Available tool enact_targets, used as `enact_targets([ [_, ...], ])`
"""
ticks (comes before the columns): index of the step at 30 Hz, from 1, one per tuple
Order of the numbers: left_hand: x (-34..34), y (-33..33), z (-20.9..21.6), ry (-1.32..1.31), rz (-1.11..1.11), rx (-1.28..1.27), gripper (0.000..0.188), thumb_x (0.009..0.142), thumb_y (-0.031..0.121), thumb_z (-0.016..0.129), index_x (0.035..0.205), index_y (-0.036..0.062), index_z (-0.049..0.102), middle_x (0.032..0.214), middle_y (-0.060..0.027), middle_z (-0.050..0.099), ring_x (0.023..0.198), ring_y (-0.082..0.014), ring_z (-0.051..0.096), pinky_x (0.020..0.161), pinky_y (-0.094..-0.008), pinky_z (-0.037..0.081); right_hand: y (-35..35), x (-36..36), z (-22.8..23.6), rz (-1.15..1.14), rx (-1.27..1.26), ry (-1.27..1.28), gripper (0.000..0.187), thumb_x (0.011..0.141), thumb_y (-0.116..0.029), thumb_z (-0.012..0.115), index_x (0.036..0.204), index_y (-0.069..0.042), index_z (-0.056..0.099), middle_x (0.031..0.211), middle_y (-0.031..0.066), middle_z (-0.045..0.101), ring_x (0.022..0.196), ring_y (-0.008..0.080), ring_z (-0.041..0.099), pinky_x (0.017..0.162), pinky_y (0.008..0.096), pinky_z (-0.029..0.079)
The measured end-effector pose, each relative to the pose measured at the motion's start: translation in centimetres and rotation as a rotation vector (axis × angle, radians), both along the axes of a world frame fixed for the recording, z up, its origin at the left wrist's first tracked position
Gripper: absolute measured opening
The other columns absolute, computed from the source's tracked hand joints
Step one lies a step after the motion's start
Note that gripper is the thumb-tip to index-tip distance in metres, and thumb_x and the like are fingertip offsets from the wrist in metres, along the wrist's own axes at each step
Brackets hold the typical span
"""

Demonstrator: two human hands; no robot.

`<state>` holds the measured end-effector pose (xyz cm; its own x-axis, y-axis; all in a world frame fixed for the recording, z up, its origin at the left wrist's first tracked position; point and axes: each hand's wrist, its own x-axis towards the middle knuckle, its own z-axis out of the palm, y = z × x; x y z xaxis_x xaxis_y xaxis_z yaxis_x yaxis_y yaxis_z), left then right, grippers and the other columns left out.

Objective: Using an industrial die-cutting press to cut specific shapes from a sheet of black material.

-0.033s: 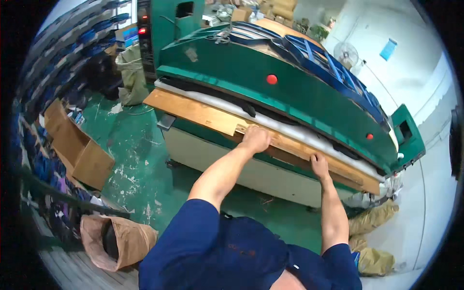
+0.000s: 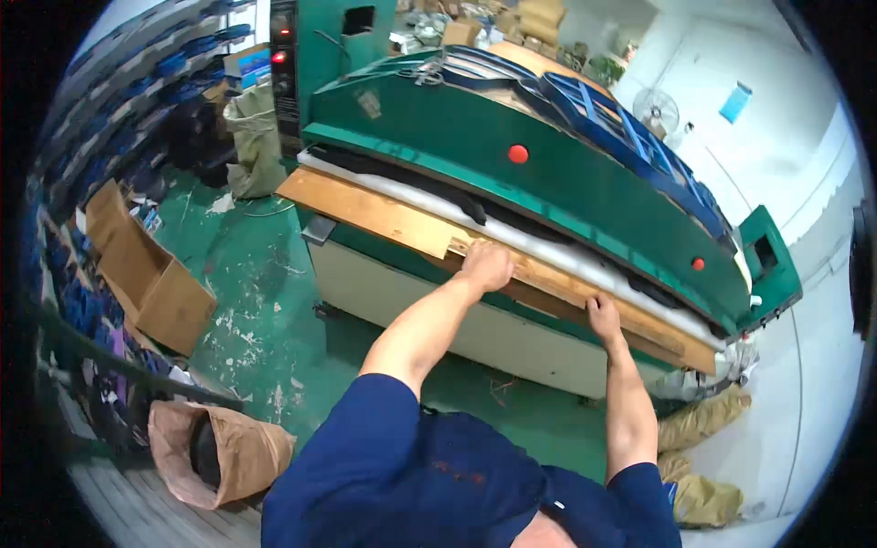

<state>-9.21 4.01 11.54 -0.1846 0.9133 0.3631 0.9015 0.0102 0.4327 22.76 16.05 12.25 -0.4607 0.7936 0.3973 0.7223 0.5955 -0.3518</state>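
Left hand (image 2: 490, 265) and right hand (image 2: 603, 316) hold the wooden board (image 2: 384, 219), fingers curled — the reddish shirt print (image 2: 459, 472) unreadable.

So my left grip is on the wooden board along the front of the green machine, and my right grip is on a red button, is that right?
Not quite: the head view shows your right grip on the wooden board too, apart from both red buttons. Your left grip is on that board along the front of the green machine, as you said.

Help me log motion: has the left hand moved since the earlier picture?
No; the left hand keeps its place below the red button on the green machine.
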Motion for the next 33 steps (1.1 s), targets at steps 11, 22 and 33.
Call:
enact_targets([
  [11, 2.3, -6.9, -0.1, -0.007, 0.02, 0.175, 0.029, 0.086, 0.028, 0.061, 0.08, 0.0018, 0.07, 0.089, -0.0192, 0.07, 0.097, -0.0376, 0.063, 0.096, -0.048, 0.043, -7.3, 1.8, 0.5, 0.003, -0.031, 0.042, 0.025, 0.093, -0.024, 0.059, 0.096, -0.002, 0.07, 0.097, 0.021, 0.069, 0.095, 0.0407, 0.062, 0.085, 0.049, 0.047],
  [22, 5.0, -8.2, 2.8, 0.005, 0.048, 0.194, 0.025, 0.089, 0.026, 0.061, 0.083, 0.0032, 0.068, 0.086, -0.0172, 0.068, 0.092, -0.0359, 0.063, 0.092, -0.0483, 0.045, -8.6, 4.5, 3.1, 0.067, 0.102, 0.085, 0.024, 0.094, -0.022, 0.062, 0.107, -0.003, 0.067, 0.102, 0.0166, 0.066, 0.101, 0.0365, 0.058, 0.094, 0.0463, 0.043],
  [33, -9.3, -8.5, 10.2, -0.233, -0.157, 0.181, 0.033, 0.089, 0.019, 0.067, 0.117, 0.0013, 0.065, 0.109, -0.0196, 0.069, 0.101, -0.0355, 0.067, 0.089, -0.0422, 0.053, -4.2, 5.0, 7.0, -0.008, -0.507, 0.06, 0.026, 0.093, -0.017, 0.063, 0.108, 0.003, 0.068, 0.093, 0.0145, 0.071, 0.086, 0.0207, 0.067, 0.078, 0.0344, 0.052],
])
